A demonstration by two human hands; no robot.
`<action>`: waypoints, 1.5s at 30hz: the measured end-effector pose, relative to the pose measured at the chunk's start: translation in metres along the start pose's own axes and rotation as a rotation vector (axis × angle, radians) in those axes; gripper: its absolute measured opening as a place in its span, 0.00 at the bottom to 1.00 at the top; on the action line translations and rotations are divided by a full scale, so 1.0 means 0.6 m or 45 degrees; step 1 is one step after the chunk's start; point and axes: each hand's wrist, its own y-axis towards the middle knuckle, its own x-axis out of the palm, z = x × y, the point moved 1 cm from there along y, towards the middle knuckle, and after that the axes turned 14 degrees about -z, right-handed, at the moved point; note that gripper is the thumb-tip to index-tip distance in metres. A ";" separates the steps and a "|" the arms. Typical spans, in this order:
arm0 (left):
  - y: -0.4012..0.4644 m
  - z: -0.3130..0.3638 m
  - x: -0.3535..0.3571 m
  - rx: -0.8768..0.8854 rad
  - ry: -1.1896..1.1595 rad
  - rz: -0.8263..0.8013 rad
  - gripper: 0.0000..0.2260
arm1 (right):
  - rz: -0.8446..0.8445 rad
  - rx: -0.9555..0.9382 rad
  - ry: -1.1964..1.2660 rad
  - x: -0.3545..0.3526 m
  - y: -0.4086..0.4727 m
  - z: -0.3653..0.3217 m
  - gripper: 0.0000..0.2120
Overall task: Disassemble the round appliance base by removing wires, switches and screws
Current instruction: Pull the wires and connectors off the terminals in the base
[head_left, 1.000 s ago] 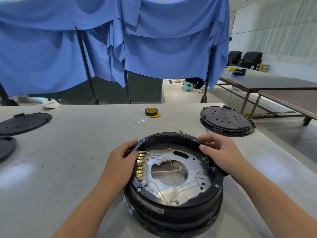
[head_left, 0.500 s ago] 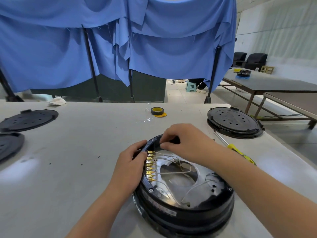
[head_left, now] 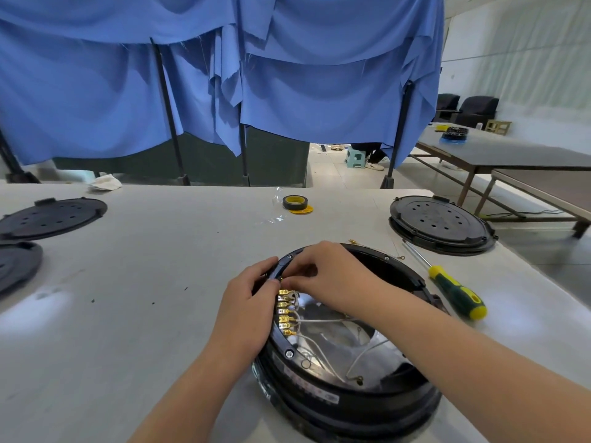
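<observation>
While left hand (head_left: 252, 310) grips base (head_left: 345, 353) rim beside brass terminals (head_left: 285, 310), right hand (head_left: 331, 276), crossed over from far rim since a second ago, fingers curled at top terminal, apparently pinching its wire; contact itself hidden. Base near table (head_left: 144, 282) front edge, white wires (head_left: 323, 321) mostly attached. Wire removal starting. Screwdriver (head_left: 454, 290) idle just right of base, loose wire (head_left: 377, 249) behind.

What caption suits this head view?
Both hands, left and right, work at brass terminals inside the round base.
</observation>
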 end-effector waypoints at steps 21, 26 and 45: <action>0.003 0.000 0.000 0.003 -0.034 0.001 0.18 | 0.093 -0.003 -0.163 0.007 0.000 0.006 0.03; 0.003 0.000 -0.001 0.002 -0.023 0.001 0.18 | 0.107 -0.023 -0.138 0.006 -0.003 0.009 0.04; 0.001 -0.002 -0.003 -0.027 -0.039 -0.028 0.18 | 0.366 0.057 0.224 -0.145 0.020 0.036 0.01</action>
